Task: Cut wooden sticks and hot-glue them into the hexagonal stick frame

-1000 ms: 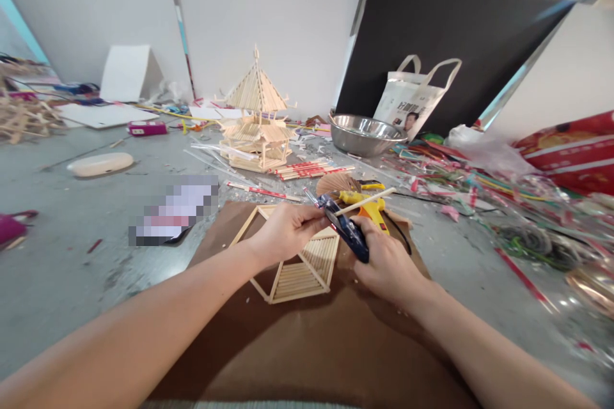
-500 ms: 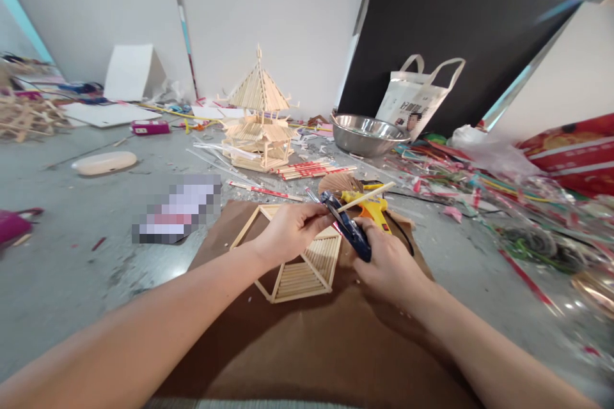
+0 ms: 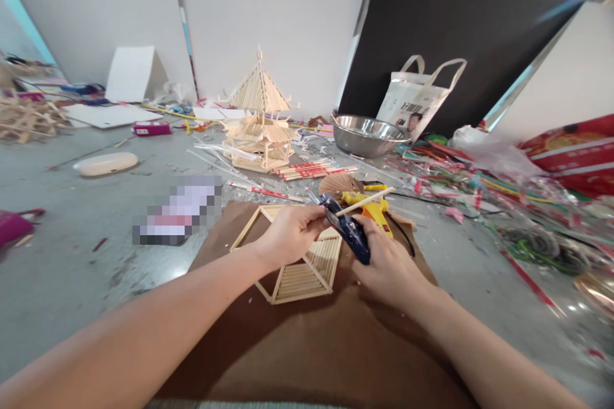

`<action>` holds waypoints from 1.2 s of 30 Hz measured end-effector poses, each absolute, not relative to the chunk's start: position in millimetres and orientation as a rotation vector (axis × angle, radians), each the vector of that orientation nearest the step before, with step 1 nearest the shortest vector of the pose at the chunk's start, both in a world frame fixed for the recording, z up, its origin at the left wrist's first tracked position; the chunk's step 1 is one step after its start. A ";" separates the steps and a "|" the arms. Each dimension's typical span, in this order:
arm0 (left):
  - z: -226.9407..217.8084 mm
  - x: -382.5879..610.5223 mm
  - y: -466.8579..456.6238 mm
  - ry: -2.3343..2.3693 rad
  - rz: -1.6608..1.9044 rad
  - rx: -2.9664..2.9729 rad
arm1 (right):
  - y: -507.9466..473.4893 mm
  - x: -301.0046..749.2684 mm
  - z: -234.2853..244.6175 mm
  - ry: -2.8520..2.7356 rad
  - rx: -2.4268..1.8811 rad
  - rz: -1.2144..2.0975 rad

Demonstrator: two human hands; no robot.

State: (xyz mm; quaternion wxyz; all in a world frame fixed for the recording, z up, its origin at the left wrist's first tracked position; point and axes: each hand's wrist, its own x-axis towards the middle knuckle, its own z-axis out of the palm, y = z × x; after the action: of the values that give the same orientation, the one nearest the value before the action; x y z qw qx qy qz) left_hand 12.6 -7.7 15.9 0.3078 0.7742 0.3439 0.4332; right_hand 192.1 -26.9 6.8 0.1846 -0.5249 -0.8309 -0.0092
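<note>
Blue-handled cutters are gripped in my right hand, their jaws pointing up and to the left. A thin wooden stick lies across the jaws and slants up to the right. My left hand pinches its near end close beside the jaws; the fingertips partly hide that end. Below both hands, a many-sided frame of wooden sticks lies flat, some of its sections filled with parallel sticks. Just behind my right hand is a yellow glue gun.
A brown sheet lies under the frame. Beyond it stand a stick pagoda model and a metal bowl. Red-marked sticks lie before the model. A blurred-out flat object is at left, tangled scraps at right.
Hands, cutters and stick stay almost in place. The stick's far end sits slightly lower, and the whole view has shifted a little.
</note>
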 end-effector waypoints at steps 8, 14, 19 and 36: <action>14.2 6.6 -0.4 0.828 0.945 1.860 | -27.2 190.9 8.8 -2.373 -1.393 0.003; 16.4 5.2 0.2 0.850 0.908 1.897 | -27.0 191.0 6.6 -2.366 -1.405 -0.014; 17.6 5.3 -0.5 0.853 0.899 1.912 | -27.3 191.0 7.1 -2.367 -1.426 -0.027; 16.3 4.7 0.6 0.738 0.861 1.837 | -30.3 190.2 13.0 -2.372 -1.603 0.037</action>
State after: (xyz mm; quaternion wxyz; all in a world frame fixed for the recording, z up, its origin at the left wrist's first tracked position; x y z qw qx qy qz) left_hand 4.7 0.6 16.3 0.4719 0.7502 0.3014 0.3517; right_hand 190.2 -30.3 13.0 0.1387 -0.5543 -0.8206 0.0128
